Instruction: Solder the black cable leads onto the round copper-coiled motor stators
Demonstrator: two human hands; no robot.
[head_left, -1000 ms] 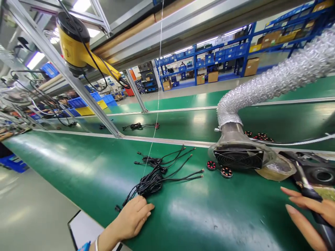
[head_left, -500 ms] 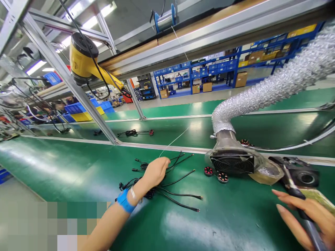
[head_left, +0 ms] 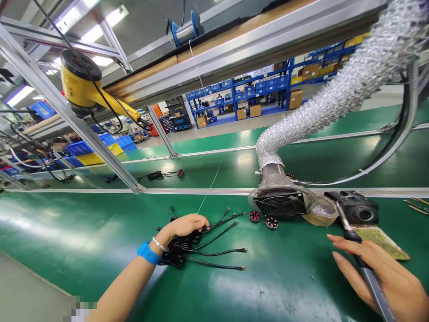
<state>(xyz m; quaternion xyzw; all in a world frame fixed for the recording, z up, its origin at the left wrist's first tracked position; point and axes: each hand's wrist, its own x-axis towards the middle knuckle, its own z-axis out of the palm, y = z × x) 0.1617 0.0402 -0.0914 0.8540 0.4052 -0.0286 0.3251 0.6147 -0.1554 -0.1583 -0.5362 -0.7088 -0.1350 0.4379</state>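
I see my left hand (head_left: 185,224) resting palm down on a bundle of black cables (head_left: 187,245), fingers curled loosely over its top and touching it; whether they actually grip a cable I cannot tell. The bundle lies on the green belt (head_left: 83,232) near the middle of the view, its loose ends fanning out to the right. A blue wristband (head_left: 148,253) circles that wrist. My right hand (head_left: 382,273), at the lower right, is closed around the handle of a soldering iron (head_left: 360,259), with the fingers stretched along it and the tip pointing up and away. Just beyond the iron sit a small fan (head_left: 280,204) under a silver hose (head_left: 335,94) and two small round red parts (head_left: 263,219).
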